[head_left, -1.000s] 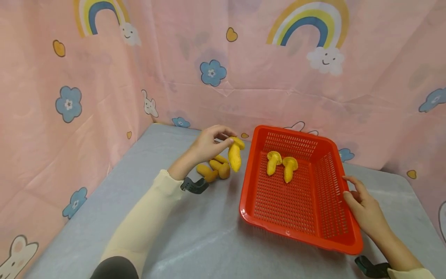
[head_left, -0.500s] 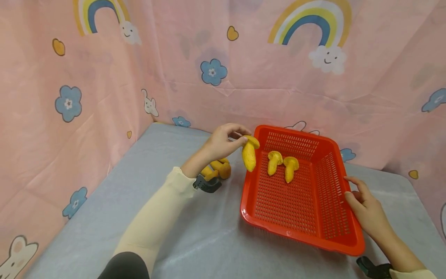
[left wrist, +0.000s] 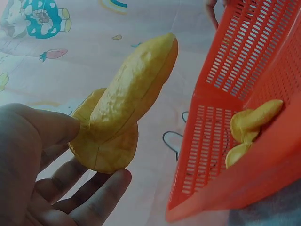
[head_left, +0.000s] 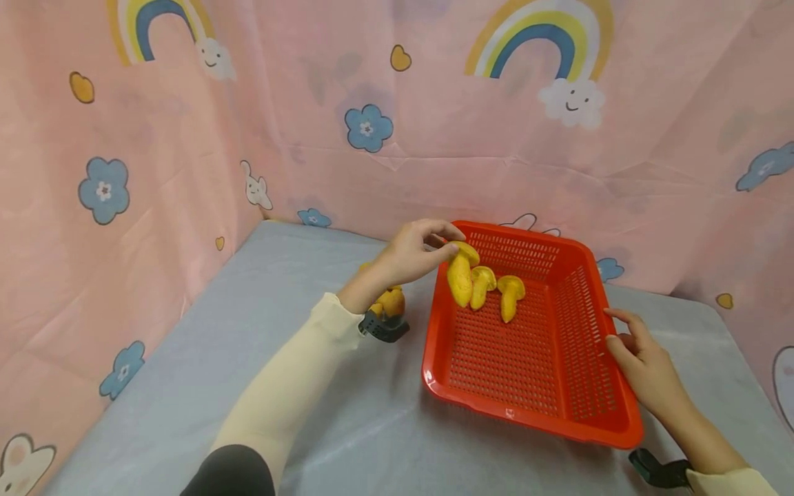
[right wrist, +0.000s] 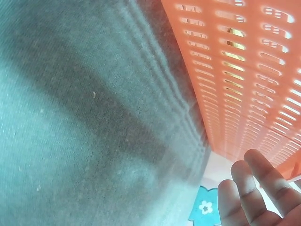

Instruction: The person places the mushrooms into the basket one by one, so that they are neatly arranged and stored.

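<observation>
Cream sleeves, black wrist straps

Your mushrooms are yellow, your basket red, the tabletop grey-blue. Your left sleeve is cream, its wrist strap black. The far curtain is pink, printed with blue flowers, white clouds, and rainbows banded orange, white, yellow and blue.

Pink bkdrop, gry tbl.
</observation>
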Demonstrator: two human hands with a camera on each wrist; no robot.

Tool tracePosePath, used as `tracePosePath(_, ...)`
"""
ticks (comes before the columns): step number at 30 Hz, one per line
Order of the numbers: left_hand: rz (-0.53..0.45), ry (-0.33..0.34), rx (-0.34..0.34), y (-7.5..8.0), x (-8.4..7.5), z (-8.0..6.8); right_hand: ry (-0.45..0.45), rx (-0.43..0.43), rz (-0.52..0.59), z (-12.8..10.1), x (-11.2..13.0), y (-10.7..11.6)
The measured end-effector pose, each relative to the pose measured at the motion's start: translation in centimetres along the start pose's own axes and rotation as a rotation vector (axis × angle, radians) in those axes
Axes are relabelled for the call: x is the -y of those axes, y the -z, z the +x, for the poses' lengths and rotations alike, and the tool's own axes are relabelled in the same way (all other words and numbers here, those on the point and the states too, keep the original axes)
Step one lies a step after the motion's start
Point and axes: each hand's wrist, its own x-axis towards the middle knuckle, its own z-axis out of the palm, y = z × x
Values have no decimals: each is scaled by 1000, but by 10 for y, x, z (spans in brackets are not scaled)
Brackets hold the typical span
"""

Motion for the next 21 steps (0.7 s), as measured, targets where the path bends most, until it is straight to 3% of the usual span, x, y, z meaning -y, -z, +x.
tracePosePath(8,12,-51,38,-14,-6,19,0,10,12,0,0,0)
tracePosePath(21,-21,-16,76,-44,-10,49,-11,13,-6,0,-1,0)
